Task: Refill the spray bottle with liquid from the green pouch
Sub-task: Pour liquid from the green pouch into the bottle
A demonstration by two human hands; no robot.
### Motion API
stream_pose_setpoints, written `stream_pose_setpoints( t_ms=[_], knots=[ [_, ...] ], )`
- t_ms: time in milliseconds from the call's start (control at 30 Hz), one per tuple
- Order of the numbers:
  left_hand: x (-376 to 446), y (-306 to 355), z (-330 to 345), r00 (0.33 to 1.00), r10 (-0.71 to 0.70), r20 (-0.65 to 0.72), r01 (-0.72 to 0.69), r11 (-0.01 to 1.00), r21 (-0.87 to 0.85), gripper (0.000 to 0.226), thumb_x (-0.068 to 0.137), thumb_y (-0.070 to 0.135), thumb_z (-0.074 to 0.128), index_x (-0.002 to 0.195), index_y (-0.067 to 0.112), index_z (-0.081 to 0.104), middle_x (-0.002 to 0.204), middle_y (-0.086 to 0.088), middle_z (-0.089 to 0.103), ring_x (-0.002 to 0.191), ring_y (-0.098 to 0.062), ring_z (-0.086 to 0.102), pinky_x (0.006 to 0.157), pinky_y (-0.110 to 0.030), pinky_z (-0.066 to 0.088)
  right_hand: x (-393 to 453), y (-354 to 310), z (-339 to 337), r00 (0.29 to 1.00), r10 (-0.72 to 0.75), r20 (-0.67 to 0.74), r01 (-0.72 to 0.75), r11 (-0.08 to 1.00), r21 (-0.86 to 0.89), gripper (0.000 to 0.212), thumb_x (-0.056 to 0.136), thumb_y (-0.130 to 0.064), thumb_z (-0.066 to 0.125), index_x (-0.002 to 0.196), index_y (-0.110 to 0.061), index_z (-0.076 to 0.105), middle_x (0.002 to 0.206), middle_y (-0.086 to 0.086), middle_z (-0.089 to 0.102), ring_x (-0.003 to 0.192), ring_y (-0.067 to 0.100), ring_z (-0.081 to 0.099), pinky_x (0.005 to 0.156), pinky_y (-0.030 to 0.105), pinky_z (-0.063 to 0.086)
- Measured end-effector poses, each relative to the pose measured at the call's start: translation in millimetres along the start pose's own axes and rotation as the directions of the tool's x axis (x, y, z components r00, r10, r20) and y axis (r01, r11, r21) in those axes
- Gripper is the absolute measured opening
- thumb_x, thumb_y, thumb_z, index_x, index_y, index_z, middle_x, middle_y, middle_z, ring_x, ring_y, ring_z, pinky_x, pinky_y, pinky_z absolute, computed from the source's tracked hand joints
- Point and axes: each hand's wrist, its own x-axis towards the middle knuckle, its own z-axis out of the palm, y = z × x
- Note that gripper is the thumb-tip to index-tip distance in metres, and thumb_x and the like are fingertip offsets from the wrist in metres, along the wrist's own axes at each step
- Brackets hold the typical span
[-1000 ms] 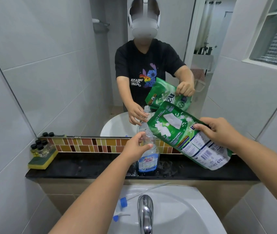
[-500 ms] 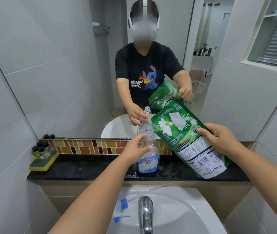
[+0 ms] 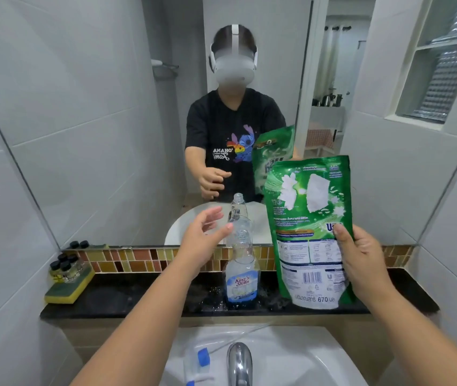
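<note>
With the right hand point(image 3: 361, 263) gripping the upright green pouch point(image 3: 309, 218) and the left hand point(image 3: 203, 240) spread, empty, beside the uncapped spray bottle point(image 3: 241, 263), a clean pour called for steadying the neck first.

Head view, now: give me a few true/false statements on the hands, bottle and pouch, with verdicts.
1. The right hand holds the green pouch upright. True.
2. The left hand grips the spray bottle. False: it is open beside the bottle's neck.
3. The bottle stands on the black ledge. True.
4. The bottle's spray head is screwed on. False: the neck is open; the spray head lies in the sink.
5. The pouch is tipped over the bottle's mouth. False: it is held to the right of the bottle.
</note>
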Motion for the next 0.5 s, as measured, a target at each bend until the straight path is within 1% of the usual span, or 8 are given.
stream_pose_setpoints(
  t_ms=[67, 133, 233, 300, 367, 400, 433, 500],
  knots=[
    [-3, 32, -7, 0.995, 0.099, -0.006, -0.099, 0.995, 0.023, 0.034, 0.081, 0.046, 0.073, 0.113, 0.049, 0.062, 0.113, 0.026, 0.064, 0.111, 0.001, 0.055, 0.097, -0.037, 0.047, -7, 0, 8, 1.000, 0.000, 0.017, 0.000, 0.999, 0.039, 0.025, 0.096, -0.029, 0.053, 0.097, -0.010, 0.070, 0.097, 0.015, 0.075, 0.090, 0.031, 0.072, 0.074, 0.043, 0.060],
    [-3, 68, -11, 0.979, 0.204, 0.026, -0.205, 0.977, 0.058, 0.031, 0.082, 0.049, 0.069, 0.113, 0.048, 0.065, 0.115, 0.021, 0.065, 0.113, -0.005, 0.056, 0.099, -0.040, 0.046, -14, 1, 16, 1.000, 0.002, 0.028, -0.004, 0.999, 0.046, 0.024, 0.095, -0.029, 0.054, 0.098, -0.012, 0.071, 0.096, 0.014, 0.076, 0.090, 0.030, 0.072, 0.073, 0.040, 0.060],
    [-4, 117, -7, 0.936, 0.307, 0.173, -0.330, 0.936, 0.122, 0.037, 0.078, 0.056, 0.068, 0.112, 0.041, 0.069, 0.115, 0.017, 0.064, 0.113, -0.009, 0.057, 0.098, -0.044, 0.047, -26, 6, 25, 0.999, -0.004, 0.054, 0.002, 1.000, 0.027, 0.022, 0.093, -0.032, 0.056, 0.097, -0.017, 0.072, 0.095, 0.009, 0.077, 0.089, 0.027, 0.073, 0.070, 0.036, 0.060],
    [-4, 140, 2, 0.894, 0.315, 0.319, -0.418, 0.841, 0.342, 0.044, 0.076, 0.062, 0.066, 0.115, 0.041, 0.067, 0.117, 0.019, 0.063, 0.118, -0.007, 0.054, 0.101, -0.045, 0.043, -33, 8, 30, 0.995, -0.001, 0.099, 0.001, 1.000, 0.006, 0.021, 0.093, -0.034, 0.056, 0.099, -0.020, 0.072, 0.095, 0.007, 0.077, 0.090, 0.026, 0.072, 0.073, 0.039, 0.059],
    [-5, 157, 12, 0.871, 0.248, 0.424, -0.473, 0.658, 0.586, 0.047, 0.075, 0.070, 0.062, 0.114, 0.045, 0.065, 0.110, 0.023, 0.064, 0.116, -0.009, 0.052, 0.101, -0.047, 0.037, -39, 7, 33, 0.991, 0.004, 0.135, -0.004, 1.000, 0.000, 0.021, 0.093, -0.037, 0.057, 0.099, -0.023, 0.072, 0.095, 0.006, 0.076, 0.090, 0.026, 0.072, 0.073, 0.042, 0.060],
    [-6, 163, 16, 0.864, 0.206, 0.459, -0.485, 0.581, 0.653, 0.043, 0.076, 0.072, 0.060, 0.109, 0.047, 0.065, 0.102, 0.023, 0.064, 0.110, -0.010, 0.053, 0.098, -0.047, 0.036, -41, 5, 35, 0.989, 0.002, 0.146, -0.001, 1.000, -0.005, 0.022, 0.093, -0.039, 0.057, 0.099, -0.023, 0.071, 0.095, 0.006, 0.076, 0.090, 0.026, 0.072, 0.073, 0.043, 0.059],
    [-8, 168, 20, 0.855, 0.171, 0.490, -0.497, 0.541, 0.678, 0.035, 0.077, 0.072, 0.059, 0.098, 0.045, 0.065, 0.091, 0.023, 0.065, 0.099, -0.007, 0.056, 0.094, -0.045, 0.036, -43, 2, 35, 0.988, 0.000, 0.154, 0.002, 1.000, -0.009, 0.023, 0.092, -0.041, 0.057, 0.099, -0.024, 0.071, 0.096, 0.006, 0.076, 0.090, 0.026, 0.072, 0.074, 0.043, 0.059],
    [-10, 175, 26, 0.832, 0.141, 0.537, -0.516, 0.552, 0.655, 0.032, 0.080, 0.066, 0.061, 0.076, 0.034, 0.061, 0.067, 0.018, 0.060, 0.070, 0.000, 0.053, 0.081, -0.040, 0.036, -47, -3, 35, 0.987, -0.002, 0.160, 0.002, 1.000, -0.002, 0.026, 0.091, -0.044, 0.058, 0.100, -0.024, 0.071, 0.097, 0.006, 0.076, 0.091, 0.025, 0.072, 0.073, 0.041, 0.059]
  ],
)
